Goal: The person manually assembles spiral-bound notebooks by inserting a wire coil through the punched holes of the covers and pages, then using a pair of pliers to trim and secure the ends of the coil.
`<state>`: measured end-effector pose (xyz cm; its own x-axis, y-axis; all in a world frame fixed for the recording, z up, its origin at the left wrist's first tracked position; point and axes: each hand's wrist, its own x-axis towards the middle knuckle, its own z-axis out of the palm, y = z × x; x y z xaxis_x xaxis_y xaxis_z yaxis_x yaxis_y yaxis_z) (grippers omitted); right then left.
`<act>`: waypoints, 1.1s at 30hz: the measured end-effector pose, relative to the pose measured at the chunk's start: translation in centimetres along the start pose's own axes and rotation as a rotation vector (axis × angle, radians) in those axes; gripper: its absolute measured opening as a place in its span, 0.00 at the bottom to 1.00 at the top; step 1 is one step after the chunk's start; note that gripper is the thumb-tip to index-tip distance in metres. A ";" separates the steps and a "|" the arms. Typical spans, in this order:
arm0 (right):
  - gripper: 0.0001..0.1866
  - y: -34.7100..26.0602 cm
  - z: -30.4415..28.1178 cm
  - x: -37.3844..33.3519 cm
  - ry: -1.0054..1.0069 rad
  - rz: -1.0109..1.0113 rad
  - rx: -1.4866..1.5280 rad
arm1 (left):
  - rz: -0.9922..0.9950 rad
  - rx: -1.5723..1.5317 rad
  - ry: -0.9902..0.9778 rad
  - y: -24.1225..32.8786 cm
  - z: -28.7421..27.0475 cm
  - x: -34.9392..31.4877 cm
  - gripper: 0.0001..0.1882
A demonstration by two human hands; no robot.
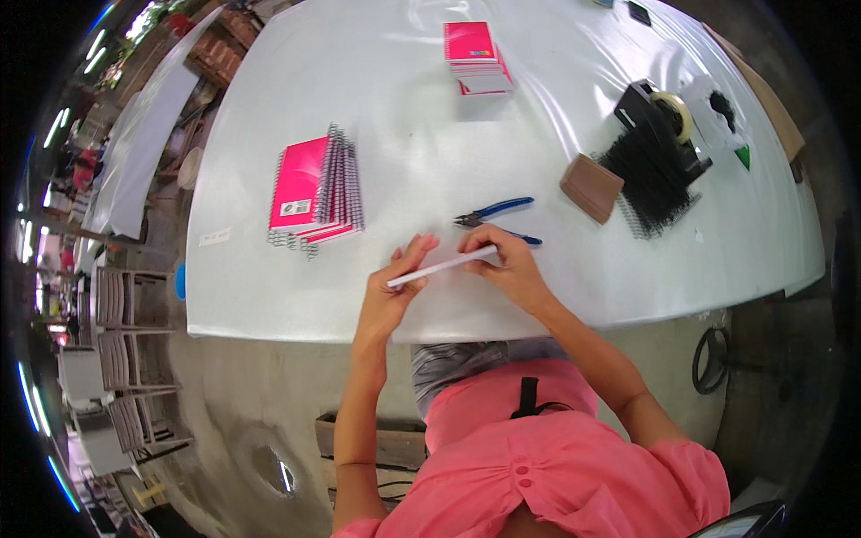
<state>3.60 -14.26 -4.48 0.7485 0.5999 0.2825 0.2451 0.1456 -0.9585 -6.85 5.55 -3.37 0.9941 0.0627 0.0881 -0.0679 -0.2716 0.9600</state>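
Note:
Between my two hands, over the near edge of the table, is a thin notebook [441, 267] turned edge-on, so only its white page edge shows and its covers are hidden. My left hand [387, 289] grips its left end, thumb beneath and fingers behind. At the other end my right hand [513, 265] pinches it between thumb and bent fingers. Just beyond my right hand lie blue-handled cutting pliers [499, 210], jaws pointing left. To the left sits a fanned pile of pink spiral notebooks [301, 179] with metal coils along the right side.
Another stack of pink notebooks [470, 41] stands at the far middle of the white-covered table [395, 108]. On the right are a brown block [592, 188], a heap of black spiral coils [644, 177] and a tape roll [673, 117]. Stacked chairs [134, 359] stand off to the left.

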 end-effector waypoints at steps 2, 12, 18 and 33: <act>0.13 0.4 0.5 -0.2 0.010 0.032 -0.026 | -0.095 -0.185 0.014 1.9 0.0 0.3 0.37; 0.17 0.1 0.4 0.3 -0.015 0.102 -0.155 | 0.209 1.245 0.134 8.0 3.6 3.7 0.42; 0.17 -2.9 -12.8 2.1 0.637 -0.178 -1.162 | -0.161 0.992 -0.214 8.8 3.2 4.2 0.29; 0.08 0.2 -17.3 4.4 0.339 0.247 -1.244 | 0.002 0.957 -0.171 8.0 2.7 4.0 0.25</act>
<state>17.64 -25.21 -2.81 0.9272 0.2534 0.2757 0.3442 -0.8666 -0.3612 -3.24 1.06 3.96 0.9980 -0.0590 -0.0230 -0.0481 -0.9424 0.3309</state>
